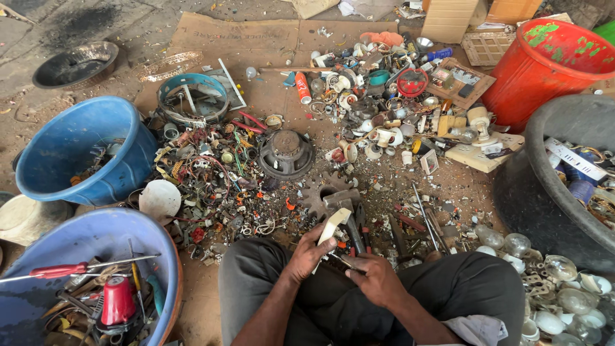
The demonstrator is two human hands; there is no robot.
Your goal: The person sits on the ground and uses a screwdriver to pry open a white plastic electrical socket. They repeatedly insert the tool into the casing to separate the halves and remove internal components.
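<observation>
the left hand [306,255] is clenched around a pale plastic strip [334,225] held over the lap, while the right hand [377,279] pinches a thin metal tool [339,259] against its base; a slip could likely jab the left fingers, and loosened bits may scatter into the scrap pile [224,186] on the floor

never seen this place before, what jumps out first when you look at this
A sprawl of scrap parts covers the ground in the middle, ringed by a blue tub on the left and a red bucket at top right. At bottom centre, the left hand grips a whitish plastic piece, the right hand beside it.
</observation>
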